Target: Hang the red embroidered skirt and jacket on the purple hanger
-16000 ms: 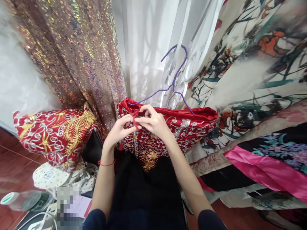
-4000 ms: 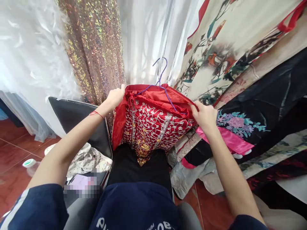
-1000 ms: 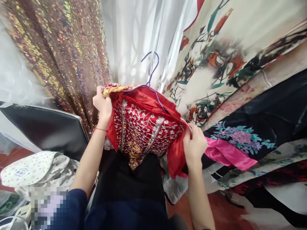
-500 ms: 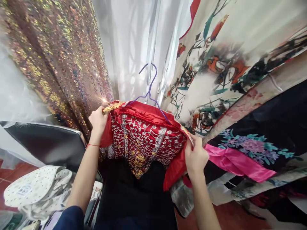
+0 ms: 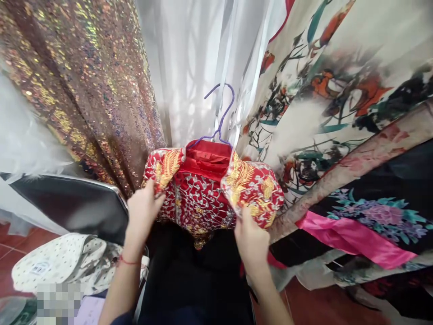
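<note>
The red embroidered jacket (image 5: 262, 187) is already around the purple hanger (image 5: 222, 118), over the silver-patterned bodice (image 5: 199, 198), left hand (image 5: 142, 216) and right hand (image 5: 252, 239) each grasping a front edge.

You have access over your lap (image 5: 196, 280), between your left hand (image 5: 144, 210) and right hand (image 5: 252, 239). The chair back (image 5: 71, 207) and sequined fabric (image 5: 101, 90) limit leftward travel; the floral fabric (image 5: 294, 122) and pink sash (image 5: 355, 239) limit rightward travel. Above the jacket (image 5: 203, 203), the hanger (image 5: 221, 124) obstructs the drape (image 5: 189, 58).

The red jacket (image 5: 267, 184) hides the lower part of the purple hanger (image 5: 221, 122).
</note>
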Tool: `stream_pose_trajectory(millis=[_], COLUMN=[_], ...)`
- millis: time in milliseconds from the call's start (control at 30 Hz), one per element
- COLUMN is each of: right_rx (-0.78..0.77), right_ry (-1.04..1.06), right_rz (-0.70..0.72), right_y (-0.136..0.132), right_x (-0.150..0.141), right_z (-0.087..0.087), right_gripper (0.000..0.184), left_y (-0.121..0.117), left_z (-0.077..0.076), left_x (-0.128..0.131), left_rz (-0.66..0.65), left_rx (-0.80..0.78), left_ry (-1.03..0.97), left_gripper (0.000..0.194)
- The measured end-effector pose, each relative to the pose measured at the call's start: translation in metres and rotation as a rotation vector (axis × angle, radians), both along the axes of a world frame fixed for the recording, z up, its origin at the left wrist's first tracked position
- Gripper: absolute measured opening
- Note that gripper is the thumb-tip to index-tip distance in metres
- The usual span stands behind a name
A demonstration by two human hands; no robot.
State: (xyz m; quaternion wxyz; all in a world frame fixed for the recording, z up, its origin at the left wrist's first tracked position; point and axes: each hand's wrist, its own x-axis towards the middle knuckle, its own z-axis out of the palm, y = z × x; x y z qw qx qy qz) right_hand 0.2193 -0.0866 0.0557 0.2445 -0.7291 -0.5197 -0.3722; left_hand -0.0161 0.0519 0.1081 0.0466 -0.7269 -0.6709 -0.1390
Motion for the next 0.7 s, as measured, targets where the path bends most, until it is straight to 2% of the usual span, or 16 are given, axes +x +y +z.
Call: stream_pose_trajectory(millis=[67,133,233,333,400,467,533,600,700], right_rx=[-0.033,-0.026,0.08,0.185,0.174,0.132,0.103,0.109,0.154], right_ry=[-0.022,0.004,0.055,0.071,0.078,0.119,0.2,0.301,0.378], right_rz=[-0.002,-0.026,-0.014,0.171,0.318,0.352,0.302,0.282,0.322], right_y=[0.022,0.037,0.045,0.054,0.067,0.082,0.095,0.1,0.098], right_x=[-0.003,-0.003,-0.011,-0.033,-0.047,-0.052,-0.047,-0.037,-0.023], right_z=[-0.018,-0.02,-0.005,0.003,-0.003,-0.016,-0.029,-0.039,-0.039], right_gripper=[0.024,0.024,0.023,0.024,0.025,0.028,0.027,0.023,0.023], left_y=[0.001,-0.004,-0.022,-0.039,-0.04,-0.03,-0.014,0.002,0.016], left_z=[-0.019,-0.027,-0.021,-0.009,-0.004,-0.007,-0.019,-0.038,-0.073], left_x=[0.02,0.037,0.053,0.064,0.069,0.071,0.069,0.062,0.05], left_rz=[-0.064,-0.095,-0.121,-0.214,-0.245,-0.204,-0.135,-0.098,-0.108], left_rx=[0.002,0.057,0.22,0.383,0.386,0.3,0.185,0.11,0.132], left_ry=[0.004,-0.033,-0.139,-0.258,-0.309,-0.333,-0.346,-0.369,-0.419], left_gripper=[0.038,0.036,0.029,0.026,0.026,0.031,0.043,0.051,0.059])
